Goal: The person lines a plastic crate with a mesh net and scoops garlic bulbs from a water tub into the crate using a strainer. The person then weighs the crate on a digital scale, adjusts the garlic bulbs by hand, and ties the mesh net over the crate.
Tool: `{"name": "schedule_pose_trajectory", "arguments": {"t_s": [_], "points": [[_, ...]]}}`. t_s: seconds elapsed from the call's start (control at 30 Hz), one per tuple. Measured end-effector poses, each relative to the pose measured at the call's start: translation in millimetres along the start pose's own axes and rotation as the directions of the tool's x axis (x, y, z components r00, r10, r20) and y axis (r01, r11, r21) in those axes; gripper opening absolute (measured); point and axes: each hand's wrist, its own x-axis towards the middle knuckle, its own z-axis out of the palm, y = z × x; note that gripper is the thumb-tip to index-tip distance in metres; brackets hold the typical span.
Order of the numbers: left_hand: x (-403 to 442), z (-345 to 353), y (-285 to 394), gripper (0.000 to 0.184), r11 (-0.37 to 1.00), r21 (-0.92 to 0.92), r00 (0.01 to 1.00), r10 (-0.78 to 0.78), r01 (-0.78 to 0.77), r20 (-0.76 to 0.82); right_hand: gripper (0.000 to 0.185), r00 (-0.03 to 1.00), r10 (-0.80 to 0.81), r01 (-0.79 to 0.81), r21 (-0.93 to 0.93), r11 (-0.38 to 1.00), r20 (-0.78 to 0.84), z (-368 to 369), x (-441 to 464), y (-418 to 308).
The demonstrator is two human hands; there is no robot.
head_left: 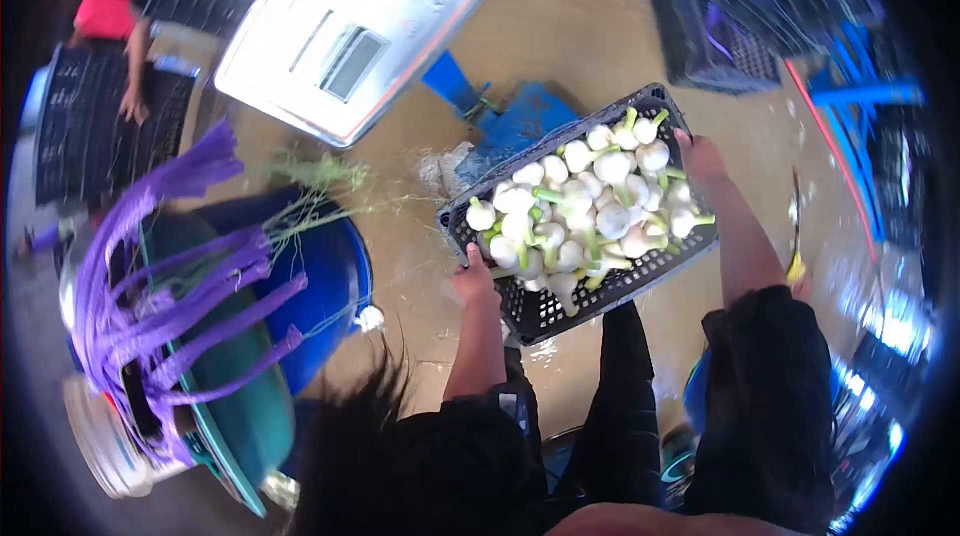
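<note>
Between my two hands is a black plastic crate (pixel 640 281) with perforated sides, held tilted in front of my legs. White garlic bulbs (pixel 612 168) with short green stems fill it. My left hand (pixel 474 278) grips the crate's near left end, thumb over the rim. At the opposite end, my right hand (pixel 702 158) is closed on the right rim. Both hands' remaining fingers are mostly hidden under or behind the crate.
A white digital scale (pixel 300 66) on a blue stand (pixel 530 121) rises ahead. Purple mesh netting (pixel 150 236) hangs at left above a blue tub (pixel 335 286). Stacked black crates (pixel 720 6) stand far right. Another person's arm (pixel 137 66) reaches toward crates at upper left. The floor looks wet.
</note>
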Motion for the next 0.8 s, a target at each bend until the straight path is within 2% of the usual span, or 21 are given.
{"name": "schedule_pose_trajectory", "arguments": {"t_s": [0.07,0.13,0.17,0.23,0.27,0.3,0.33,0.37,0.4,0.43,0.47,0.5,0.53,0.57,0.6,0.63,0.67,0.7,0.73,0.77,0.8], "points": [[-9.2,16.7,10.8,0.056,0.992,-0.097,0.995,-0.085,0.08,-0.054,0.067,0.993,-0.113,0.114,-0.047,0.992,0.029,6.6,58.4,-31.1],[-0.2,20.5,-12.9,0.053,0.961,-0.253,0.993,-0.119,0.11,-0.018,0.067,0.992,-0.115,0.12,-0.081,0.989,0.056,16.1,65.7,-33.8],[7.2,30.4,-22.9,0.051,0.967,-0.241,0.987,-0.109,0.078,-0.121,0.066,0.989,-0.126,0.133,-0.097,0.986,0.071,18.3,82.9,-43.5],[-8.9,26.8,-10.7,0.051,0.957,-0.271,0.983,-0.14,0.103,-0.12,0.066,0.984,-0.137,0.152,-0.125,0.98,0.117,30.6,90.1,-35.7],[-17.3,24.7,-3.6,0.05,0.949,-0.302,0.987,-0.126,0.091,-0.099,0.064,0.97,-0.191,0.206,-0.092,0.974,0.151,36.5,94.3,-23.1],[-6.1,27.9,-13.6,0.052,0.952,-0.252,0.973,-0.204,0.173,-0.103,0.063,0.955,-0.251,0.262,-0.054,0.964,0.16,31.4,104.0,-14.9],[-9.1,21.1,-12.1,0.057,0.966,-0.135,0.972,-0.229,0.222,-0.043,0.06,0.941,-0.315,0.308,0.073,0.949,0.123,23.0,87.6,-7.6],[-14.6,17.1,-6.5,0.06,0.984,-0.082,0.985,-0.163,0.159,-0.057,0.054,0.941,-0.311,0.296,0.119,0.948,0.133,3.4,68.3,-9.5],[-24.8,13.0,-1.8,0.064,0.995,-0.032,0.992,-0.102,0.1,-0.072,0.052,0.918,-0.396,0.396,0.092,0.914,-0.017,15.8,61.6,25.9],[-45.2,11.8,1.2,0.064,0.991,-0.067,0.988,-0.124,0.119,-0.087,0.051,0.85,-0.501,0.514,0.049,0.856,-0.163,20.5,67.5,63.3],[-56.9,5.1,-2.8,0.067,0.996,0.09,0.967,0.015,0.008,-0.255,0.05,0.893,-0.443,0.449,0.068,0.891,-0.081,16.4,62.6,85.6],[-69.0,-2.3,-9.3,0.071,0.961,0.266,0.903,0.176,-0.072,-0.392,0.051,0.916,-0.389,0.396,0.057,0.916,-0.101,25.8,59.6,121.8],[-81.1,-8.9,-18.1,0.071,0.961,0.267,0.919,0.162,-0.065,-0.359,0.052,0.953,-0.295,0.3,0.121,0.946,-0.065,20.7,43.9,141.0],[-97.6,-16.9,-28.6,0.072,0.96,0.275,0.935,0.146,-0.056,-0.322,0.055,0.992,-0.123,0.119,0.169,0.978,0.014,24.5,35.2,167.7],[-122.0,-25.0,-28.1,0.072,0.942,0.333,0.956,0.131,-0.038,-0.262,0.057,0.99,-0.142,0.139,0.091,0.986,0.026,40.8,26.0,214.7],[-146.2,-32.2,-28.0,0.071,0.922,0.386,0.973,0.113,-0.027,-0.201,0.056,0.976,-0.013,0.004,0.043,0.999,0.218,56.3,23.5,261.8],[-159.9,-35.4,-47.0,0.071,0.928,0.371,0.972,0.109,-0.024,-0.209,0.051,0.956,-0.024,0.044,-0.062,0.997,0.292,72.5,12.1,306.7],[-169.7,-36.2,-75.6,0.07,0.898,0.44,0.985,0.062,0.015,-0.161,0.035,0.923,-0.289,0.354,-0.267,0.897,0.254,65.4,-14.7,316.1],[-182.9,-38.6,-98.4,0.069,0.86,0.507,0.993,0.01,0.05,-0.115,0.032,0.865,-0.436,0.477,-0.142,0.867,0.247,70.6,-33.1,342.0],[-206.6,-52.2,-104.2,0.068,0.941,0.335,0.989,-0.09,0.045,0.121,0.029,0.791,-0.568,0.587,-0.019,0.809,0.226,79.0,-46.8,364.6],[-205.9,-46.3,-144.5,0.064,0.914,0.403,0.959,-0.159,0.052,0.236,0.026,0.904,-0.286,0.231,0.2,0.952,0.318,82.4,-64.0,369.3]]}}
